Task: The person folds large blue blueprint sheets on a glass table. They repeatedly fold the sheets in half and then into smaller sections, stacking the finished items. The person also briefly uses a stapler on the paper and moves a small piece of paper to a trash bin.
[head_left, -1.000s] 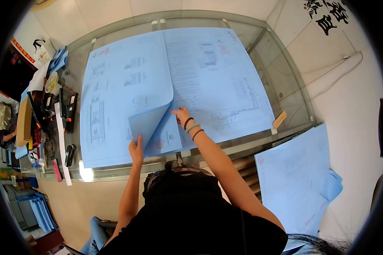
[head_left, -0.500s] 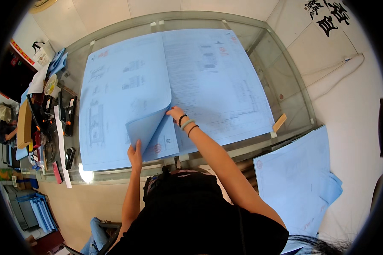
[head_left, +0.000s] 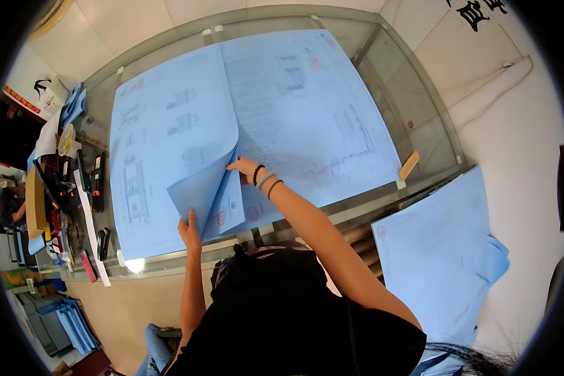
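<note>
Large blue printed sheets [head_left: 307, 106] lie spread on a glass-topped table, with thin drawings, text blocks and red stamps. Their left part is a folded-over layer [head_left: 153, 135]. Its near right corner is turned up into a curled flap [head_left: 197, 193]. My left hand [head_left: 190, 232] holds this flap near the table's front edge, thumb upward. Beside the flap's right edge, my right hand [head_left: 245, 169] pinches the edge of a blue sheet, its fingertips partly hidden. A narrow part of a lower layer [head_left: 230, 213] with a red stamp shows between the hands.
Staplers [head_left: 98, 182], a white strip [head_left: 89, 219], a cardboard box [head_left: 35, 203] and a tub [head_left: 69, 141] crowd the left end. A wooden block [head_left: 409, 165] sits at the right edge. More blue sheets [head_left: 432, 250] stand at lower right. Another person [head_left: 9, 207] is at far left.
The view has shifted slightly, so the table and sheets appear farther left. Both hands keep hold of the sheet, with the corner still turned up.
</note>
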Tool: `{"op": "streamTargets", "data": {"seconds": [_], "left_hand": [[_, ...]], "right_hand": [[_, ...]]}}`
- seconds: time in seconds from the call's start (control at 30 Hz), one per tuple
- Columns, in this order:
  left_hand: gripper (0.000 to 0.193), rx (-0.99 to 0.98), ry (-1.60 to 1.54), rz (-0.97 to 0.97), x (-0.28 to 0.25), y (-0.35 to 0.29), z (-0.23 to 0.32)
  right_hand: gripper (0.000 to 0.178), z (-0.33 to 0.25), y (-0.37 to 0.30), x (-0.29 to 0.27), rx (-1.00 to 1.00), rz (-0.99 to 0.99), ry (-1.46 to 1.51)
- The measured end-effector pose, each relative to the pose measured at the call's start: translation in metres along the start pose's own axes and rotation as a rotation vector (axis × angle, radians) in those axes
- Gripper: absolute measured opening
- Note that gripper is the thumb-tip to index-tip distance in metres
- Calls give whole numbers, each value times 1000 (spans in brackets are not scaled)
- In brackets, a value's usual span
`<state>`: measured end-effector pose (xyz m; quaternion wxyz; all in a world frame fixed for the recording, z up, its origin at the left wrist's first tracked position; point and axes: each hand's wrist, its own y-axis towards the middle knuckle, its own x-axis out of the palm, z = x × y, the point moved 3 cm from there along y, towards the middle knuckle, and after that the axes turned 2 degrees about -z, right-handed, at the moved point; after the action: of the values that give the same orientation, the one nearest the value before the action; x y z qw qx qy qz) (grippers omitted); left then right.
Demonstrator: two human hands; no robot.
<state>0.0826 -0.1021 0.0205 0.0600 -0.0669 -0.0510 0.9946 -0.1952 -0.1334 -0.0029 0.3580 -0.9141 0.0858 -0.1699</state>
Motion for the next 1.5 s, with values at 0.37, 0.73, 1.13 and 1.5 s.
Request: {"op": "streamTargets", "data": {"seconds": [0.37, 0.73, 1.13, 1.5], "left_hand": [[33, 136, 327, -110, -6, -9, 24], [32, 150, 537, -77, 11, -1, 39], [26, 669, 696, -160, 18, -12, 41], [51, 679, 813, -320, 19, -42, 50]], "right_hand": [[40, -16, -23, 8, -7, -310, 374], [34, 36, 39, -26, -159, 308, -421], [43, -2, 15, -28, -17, 160, -213], [34, -17, -3, -11, -46, -119, 156]]}}
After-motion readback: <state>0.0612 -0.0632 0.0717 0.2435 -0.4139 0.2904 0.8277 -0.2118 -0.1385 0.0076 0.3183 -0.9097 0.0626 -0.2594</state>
